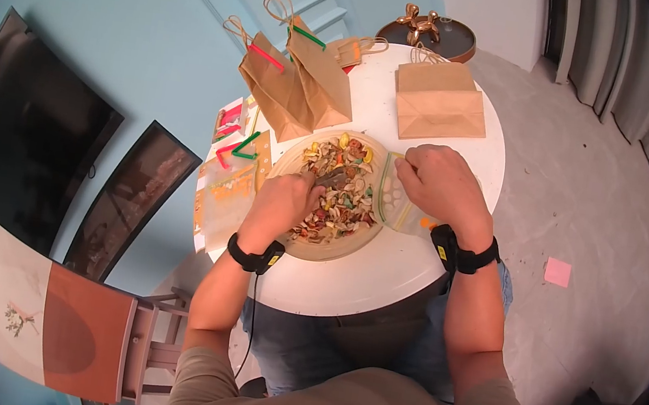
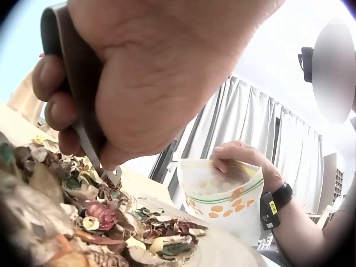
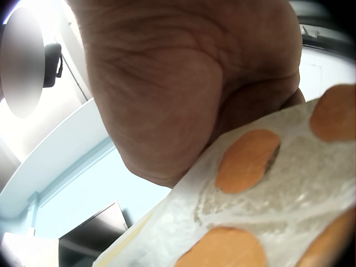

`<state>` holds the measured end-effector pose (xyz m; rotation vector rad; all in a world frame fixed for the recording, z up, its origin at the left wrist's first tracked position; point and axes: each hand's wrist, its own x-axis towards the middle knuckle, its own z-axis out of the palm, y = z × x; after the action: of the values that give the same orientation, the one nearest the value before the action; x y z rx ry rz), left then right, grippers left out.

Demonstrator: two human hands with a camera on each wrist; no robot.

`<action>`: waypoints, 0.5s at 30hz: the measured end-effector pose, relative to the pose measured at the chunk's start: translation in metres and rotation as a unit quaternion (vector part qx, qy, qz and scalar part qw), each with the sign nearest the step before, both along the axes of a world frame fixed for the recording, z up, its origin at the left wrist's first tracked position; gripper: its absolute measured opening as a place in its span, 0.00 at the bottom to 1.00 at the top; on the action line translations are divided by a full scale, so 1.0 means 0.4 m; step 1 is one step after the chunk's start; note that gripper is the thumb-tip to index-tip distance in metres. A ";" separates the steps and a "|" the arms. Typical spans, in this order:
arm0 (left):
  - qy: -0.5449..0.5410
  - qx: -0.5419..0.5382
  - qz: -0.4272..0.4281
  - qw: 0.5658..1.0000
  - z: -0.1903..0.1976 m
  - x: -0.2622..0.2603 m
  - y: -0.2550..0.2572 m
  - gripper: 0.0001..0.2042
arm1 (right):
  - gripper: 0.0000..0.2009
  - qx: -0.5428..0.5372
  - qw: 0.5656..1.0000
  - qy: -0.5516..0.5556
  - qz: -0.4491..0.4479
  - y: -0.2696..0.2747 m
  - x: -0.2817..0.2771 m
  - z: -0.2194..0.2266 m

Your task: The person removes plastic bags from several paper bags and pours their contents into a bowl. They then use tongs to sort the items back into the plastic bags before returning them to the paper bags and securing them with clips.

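A round tray (image 1: pixel 349 248) holds a heap of dried petals and leaves (image 1: pixel 349 206), close up in the left wrist view. My left hand (image 1: pixel 284 201) grips a dark metal scoop (image 2: pixel 83 94), its tip down at the petals (image 2: pixel 100 217). Right of the tray, my right hand (image 1: pixel 445 187) pinches the rim of a clear zip bag (image 1: pixel 395 199) with orange spots. In the left wrist view the bag (image 2: pixel 222 203) hangs upright with its mouth open. The right wrist view shows the right hand (image 3: pixel 189 94) over the spotted bag (image 3: pixel 289 183); its fingertips are hidden there.
Two tall paper bags (image 1: pixel 320 79) stand behind the tray, and another paper bag (image 1: pixel 440 107) lies at the back right. Green and pink strips (image 1: pixel 247 146) and a patterned bag (image 1: pixel 226 206) lie left. A dark round side table (image 1: pixel 456 41) with a shiny figurine is beyond.
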<state>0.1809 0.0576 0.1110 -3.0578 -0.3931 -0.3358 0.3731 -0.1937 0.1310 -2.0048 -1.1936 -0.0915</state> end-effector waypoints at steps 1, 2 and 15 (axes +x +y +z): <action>-0.001 0.003 0.010 1.000 0.018 -0.003 -0.010 0.16 | 0.18 0.003 1.000 -0.002 0.001 0.002 0.000 -0.002; -0.003 0.006 0.019 1.000 0.036 -0.006 -0.019 0.16 | 0.18 0.001 1.000 0.001 0.004 0.004 0.000 -0.003; -0.056 -0.082 -0.048 0.994 0.156 -0.025 -0.142 0.16 | 0.17 0.004 1.000 0.015 -0.004 0.012 -0.002 -0.005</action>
<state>0.1707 0.0010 0.1736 -3.2366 -0.2914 -0.5061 0.3724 -0.1888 0.1292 -1.9977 -1.1648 -0.0706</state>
